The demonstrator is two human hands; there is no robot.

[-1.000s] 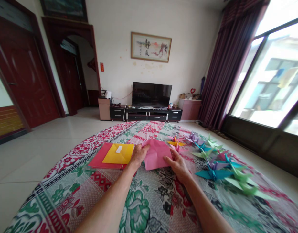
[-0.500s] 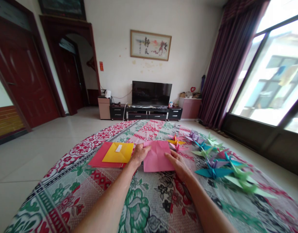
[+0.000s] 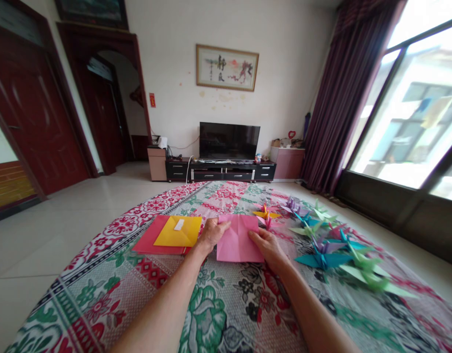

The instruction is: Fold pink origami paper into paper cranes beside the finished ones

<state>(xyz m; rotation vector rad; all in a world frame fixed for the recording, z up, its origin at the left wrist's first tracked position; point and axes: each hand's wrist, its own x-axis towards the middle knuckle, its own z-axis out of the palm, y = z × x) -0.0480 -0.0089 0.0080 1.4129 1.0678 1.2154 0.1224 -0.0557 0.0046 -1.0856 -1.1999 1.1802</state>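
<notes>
Between my hands is a square sheet of pink origami paper [image 3: 238, 244], with faint crease lines across it. My left hand [image 3: 212, 232] pinches its left edge near the top, thumb lying on the upper face. My right hand [image 3: 267, 245] grips the right edge, also with the thumb on top; the fingers beneath are hidden. Left of my left hand lies a stack of red paper [image 3: 147, 238], and on it a yellow sheet [image 3: 185, 234] with a small white label. To the right of my right hand stand several folded paper cranes [image 3: 323, 257] in blue, green, purple, pink and orange.
A flowered cloth [image 3: 204, 318] covers the round table. Beyond its far edge are a low black TV cabinet [image 3: 211, 175] and a television [image 3: 229, 142]. A purple curtain [image 3: 332, 108] hangs beside the window at right; dark red doors [image 3: 35, 108] are at left.
The pink paper's near edge has come slightly lower and the sheet looks flatter. My right thumb has shifted a little left on it. Both hands keep their hold.
</notes>
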